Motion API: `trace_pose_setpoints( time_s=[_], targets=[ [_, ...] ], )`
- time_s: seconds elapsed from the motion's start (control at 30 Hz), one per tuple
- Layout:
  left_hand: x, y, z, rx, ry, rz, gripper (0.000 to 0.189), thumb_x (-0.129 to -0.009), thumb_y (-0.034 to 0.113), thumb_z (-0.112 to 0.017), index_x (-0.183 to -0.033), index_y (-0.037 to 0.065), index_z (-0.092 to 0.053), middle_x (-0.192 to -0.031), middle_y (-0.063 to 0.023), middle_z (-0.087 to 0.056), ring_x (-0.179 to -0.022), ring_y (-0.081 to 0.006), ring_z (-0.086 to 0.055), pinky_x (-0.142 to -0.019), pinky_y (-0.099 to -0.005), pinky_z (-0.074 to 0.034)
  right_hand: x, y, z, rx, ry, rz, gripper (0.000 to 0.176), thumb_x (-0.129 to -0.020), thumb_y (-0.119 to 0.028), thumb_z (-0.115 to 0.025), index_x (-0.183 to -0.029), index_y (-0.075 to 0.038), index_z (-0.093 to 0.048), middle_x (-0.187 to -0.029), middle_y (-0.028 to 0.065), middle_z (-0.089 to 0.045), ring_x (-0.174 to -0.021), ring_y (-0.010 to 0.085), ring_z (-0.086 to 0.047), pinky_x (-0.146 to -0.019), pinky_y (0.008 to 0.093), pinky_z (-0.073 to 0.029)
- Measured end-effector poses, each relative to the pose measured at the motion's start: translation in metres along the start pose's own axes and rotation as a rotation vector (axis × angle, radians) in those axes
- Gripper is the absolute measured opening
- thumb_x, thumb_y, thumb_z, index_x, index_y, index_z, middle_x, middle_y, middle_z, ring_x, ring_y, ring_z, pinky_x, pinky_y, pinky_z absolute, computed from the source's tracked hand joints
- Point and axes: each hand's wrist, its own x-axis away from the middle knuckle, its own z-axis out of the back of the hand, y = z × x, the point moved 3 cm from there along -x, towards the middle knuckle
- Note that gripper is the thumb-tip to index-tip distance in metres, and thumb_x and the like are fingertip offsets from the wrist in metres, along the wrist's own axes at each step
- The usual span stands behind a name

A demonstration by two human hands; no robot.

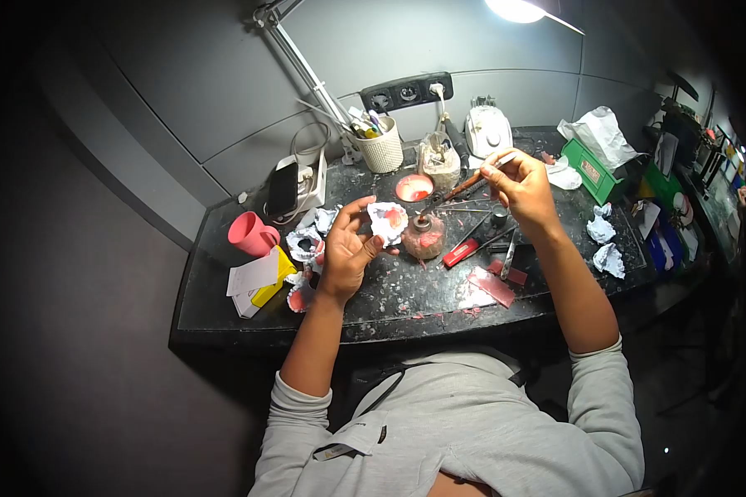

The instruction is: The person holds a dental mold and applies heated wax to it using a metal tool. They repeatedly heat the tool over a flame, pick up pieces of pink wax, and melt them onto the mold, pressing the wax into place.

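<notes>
My left hand (350, 257) grips a white plaster dental model (387, 222) with pink wax on it, held up above the bench. Raised to the right of it, my right hand (518, 189) pinches a slim tool with a reddish-brown shaft (464, 185), its dark end pointing down and left. I cannot make out its exact kind. Below and between the hands stands a round spirit burner (423, 237) stained pink. Behind it, near the tool's end, is a shallow dish of pink-red wax (414, 188).
More plaster models (305, 245) lie left, beside a pink mug (253, 234) and yellow box (275, 282). Pink wax sheets (491, 287) and a red-handled knife (462, 252) lie in front. A pen cup (380, 145), lamp arm (298, 62) and green box (590, 171) stand behind.
</notes>
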Motion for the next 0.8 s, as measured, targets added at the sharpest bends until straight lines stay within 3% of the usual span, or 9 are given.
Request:
trace_pose_setpoints(
  time_s=[0.6,0.8],
  targets=[
    [0.0,0.0,0.0,-0.018,0.014,-0.002,0.061,-0.093,0.0,-0.068,-0.145,0.002,-0.037,-0.131,-0.017,-0.055,-0.115,-0.0251,-0.062,-0.085,-0.0391,-0.061,0.002,-0.002,-0.001,-0.032,0.003,0.014,0.01,-0.093,-0.009,-0.072,-0.098,-0.002,-0.067,-0.079,0.0011,-0.066,-0.06,0.0049,-0.054,-0.052,0.0192,-0.042],
    [-0.001,0.0,-0.002,-0.017,-0.013,0.003,0.059,-0.093,0.0,-0.067,-0.144,0.001,-0.038,-0.131,-0.0176,-0.056,-0.115,-0.0255,-0.062,-0.087,-0.0394,-0.061,0.009,-0.001,-0.022,-0.185,-0.125,0.005,0.013,-0.093,-0.011,-0.073,-0.102,-0.002,-0.067,-0.079,0.0016,-0.067,-0.056,0.0039,-0.053,-0.047,0.0179,-0.038]
  ],
)
